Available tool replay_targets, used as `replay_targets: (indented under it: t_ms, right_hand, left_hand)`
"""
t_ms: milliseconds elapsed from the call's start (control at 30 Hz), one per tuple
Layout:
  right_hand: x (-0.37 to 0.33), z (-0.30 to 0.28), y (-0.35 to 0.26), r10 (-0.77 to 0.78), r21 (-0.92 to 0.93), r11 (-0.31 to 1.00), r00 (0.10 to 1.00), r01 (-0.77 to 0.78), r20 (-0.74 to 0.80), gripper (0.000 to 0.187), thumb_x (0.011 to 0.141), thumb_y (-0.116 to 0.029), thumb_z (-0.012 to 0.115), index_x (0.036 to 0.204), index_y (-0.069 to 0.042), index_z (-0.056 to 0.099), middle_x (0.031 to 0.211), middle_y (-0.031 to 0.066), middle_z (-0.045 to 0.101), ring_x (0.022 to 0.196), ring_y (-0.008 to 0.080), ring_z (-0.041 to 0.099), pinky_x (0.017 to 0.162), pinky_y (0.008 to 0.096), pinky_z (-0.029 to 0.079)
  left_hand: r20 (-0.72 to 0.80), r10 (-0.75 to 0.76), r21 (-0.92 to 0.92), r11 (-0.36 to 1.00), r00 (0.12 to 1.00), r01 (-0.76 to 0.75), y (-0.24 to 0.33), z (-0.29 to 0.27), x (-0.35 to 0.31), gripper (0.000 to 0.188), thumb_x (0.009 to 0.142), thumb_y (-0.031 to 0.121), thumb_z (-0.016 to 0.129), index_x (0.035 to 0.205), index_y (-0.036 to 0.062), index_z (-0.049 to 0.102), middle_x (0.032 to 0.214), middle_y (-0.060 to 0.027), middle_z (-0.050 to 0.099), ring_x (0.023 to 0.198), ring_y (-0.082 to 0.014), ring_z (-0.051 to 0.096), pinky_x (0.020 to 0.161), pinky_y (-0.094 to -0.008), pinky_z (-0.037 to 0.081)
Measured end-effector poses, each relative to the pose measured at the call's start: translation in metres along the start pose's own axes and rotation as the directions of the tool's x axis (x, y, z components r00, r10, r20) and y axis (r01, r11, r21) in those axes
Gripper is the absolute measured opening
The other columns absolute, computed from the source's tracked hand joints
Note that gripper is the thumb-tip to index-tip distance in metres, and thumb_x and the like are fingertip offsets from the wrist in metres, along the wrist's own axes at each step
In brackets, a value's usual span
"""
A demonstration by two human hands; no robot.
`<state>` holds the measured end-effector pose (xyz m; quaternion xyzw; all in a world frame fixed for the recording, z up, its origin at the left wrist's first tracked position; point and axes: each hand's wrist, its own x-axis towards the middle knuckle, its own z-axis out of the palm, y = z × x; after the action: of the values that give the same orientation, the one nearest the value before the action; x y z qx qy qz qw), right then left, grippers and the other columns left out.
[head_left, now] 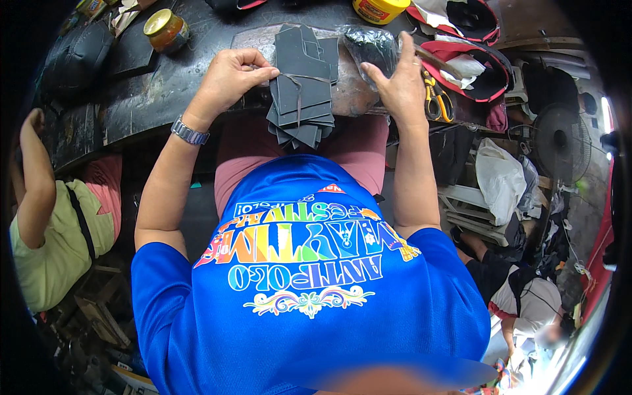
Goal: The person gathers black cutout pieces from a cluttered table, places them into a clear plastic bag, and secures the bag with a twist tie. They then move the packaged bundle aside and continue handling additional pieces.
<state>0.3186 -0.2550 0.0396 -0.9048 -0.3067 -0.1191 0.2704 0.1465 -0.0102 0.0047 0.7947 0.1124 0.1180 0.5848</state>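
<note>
A bundle of dark grey flat cut pieces (pixel 303 99), tied round with a thin dark cord (pixel 299 105), lies at the table's near edge with its lower end overhanging my lap. My left hand (pixel 238 78) pinches at the bundle's left side, where the cord crosses; thumb and index finger are together there. To the right, my right hand (pixel 403 89) is raised with thumb and fingers apart, beside a black item in clear plastic (pixel 370 51). Yellow-and-black handled scissors (pixel 437 100) lie just right of that wrist.
Red-trimmed black pieces (pixel 484 72) lie at the table's right. A lidded jar (pixel 166 31) and a yellow tub (pixel 380 9) stand farther back. One person sits at left (pixel 56 243), another is at lower right (pixel 526 296). A fan (pixel 561 141) stands at right.
</note>
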Motion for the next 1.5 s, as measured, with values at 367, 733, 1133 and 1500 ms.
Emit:
replay_targets:
  t_ms: [367, 733, 1133, 1500]
  right_hand:
    - [0.006, -0.008, -0.021, -0.084, 0.881, 0.466, 0.995, 0.078, -0.044, 0.042, 0.090, 0.005, 0.056, 0.131, -0.004, 0.053, 0.115, 0.0100, 0.066, 0.103, 0.0117, 0.062, 0.089, 0.0274, 0.049]
    - [-0.016, -0.011, -0.076, -0.321, 0.719, 0.689, 0.848, -0.096, 0.421, 0.046, 0.099, -0.021, 0.051, 0.142, -0.006, 0.047, 0.115, 0.0098, 0.064, 0.091, 0.0111, 0.057, 0.081, 0.0239, 0.047]
    - [-0.037, 0.005, -0.060, -0.336, 0.657, 0.735, 0.932, 0.168, 0.138, 0.019, 0.079, 0.003, 0.069, 0.096, 0.000, 0.061, 0.087, 0.0034, 0.065, 0.087, 0.0117, 0.061, 0.083, 0.0257, 0.048]
    - [-0.046, 0.019, -0.054, -0.565, 0.729, 0.620, 0.810, 0.290, 0.158, 0.034, 0.077, 0.017, 0.057, 0.106, -0.003, 0.059, 0.097, 0.0086, 0.060, 0.095, 0.0189, 0.064, 0.087, 0.0288, 0.049]
  left_hand:
    - [-0.050, -0.061, 0.035, 0.997, 0.997, 0.063, 0.001, 0.003, -0.004, 0.019, 0.083, 0.020, 0.076, 0.085, 0.0021, 0.071, 0.068, 0.0003, 0.065, 0.060, -0.0022, 0.057, 0.054, -0.0189, 0.044]
    - [-0.116, -0.036, 0.263, 0.963, 0.993, 0.065, 0.024, 0.009, -0.011, 0.019, 0.080, 0.021, 0.074, 0.085, 0.0022, 0.071, 0.066, -0.0056, 0.068, 0.059, -0.0062, 0.062, 0.056, -0.0239, 0.048]
    - [-0.142, 0.040, 0.324, 0.946, 0.989, 0.008, 0.030, 0.012, -0.013, 0.016, 0.078, 0.018, 0.073, 0.087, 0.0050, 0.071, 0.065, -0.0086, 0.065, 0.058, -0.0134, 0.061, 0.056, -0.0280, 0.048]
    - [-0.155, 0.116, 0.319, 0.946, 0.981, -0.061, 0.024, 0.018, -0.010, 0.018, 0.077, 0.016, 0.068, 0.091, 0.0046, 0.070, 0.072, -0.0151, 0.067, 0.060, -0.0254, 0.064, 0.059, -0.0339, 0.050]
